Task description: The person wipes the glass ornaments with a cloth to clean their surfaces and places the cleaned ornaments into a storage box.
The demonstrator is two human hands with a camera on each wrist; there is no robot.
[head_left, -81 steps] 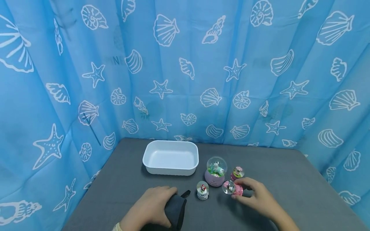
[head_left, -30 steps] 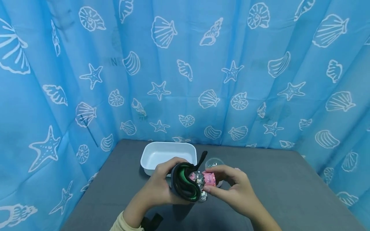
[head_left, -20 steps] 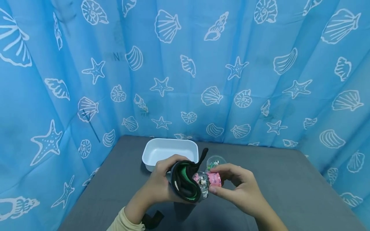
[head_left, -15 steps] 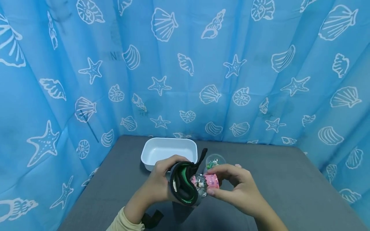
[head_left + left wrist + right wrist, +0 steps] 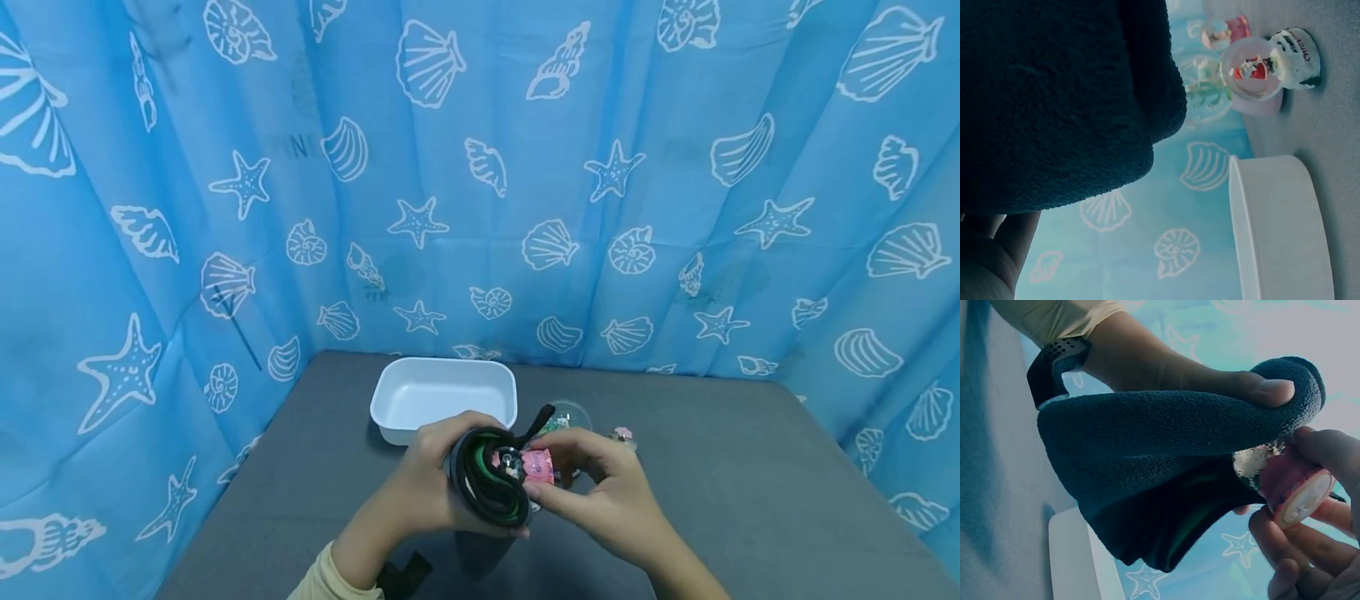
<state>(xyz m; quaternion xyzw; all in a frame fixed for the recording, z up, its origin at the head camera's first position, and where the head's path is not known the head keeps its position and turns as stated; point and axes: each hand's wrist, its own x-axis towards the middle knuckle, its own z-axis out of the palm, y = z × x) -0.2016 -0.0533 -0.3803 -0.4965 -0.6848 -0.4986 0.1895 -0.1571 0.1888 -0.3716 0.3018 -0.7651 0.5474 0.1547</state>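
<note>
My left hand grips a folded dark grey cloth with black edging, green inside its folds, and a black loop. My right hand pinches the pink base of a small snow globe, tipped on its side. Its clear dome sits in the fold of the cloth, partly hidden by it. In the right wrist view the pale underside of the base faces outward. Behind the hands stand a larger globe with a purple base, a Santa globe and a small pink-based globe.
A white rectangular tub stands on the grey table behind the left hand. A blue shell-patterned curtain hangs along the back and sides. A dark strap is around the left wrist.
My left hand has raised the cloth off the table. My right hand has brought the pink snow globe leftward to it, and the dome now sits deeper in the fold.
</note>
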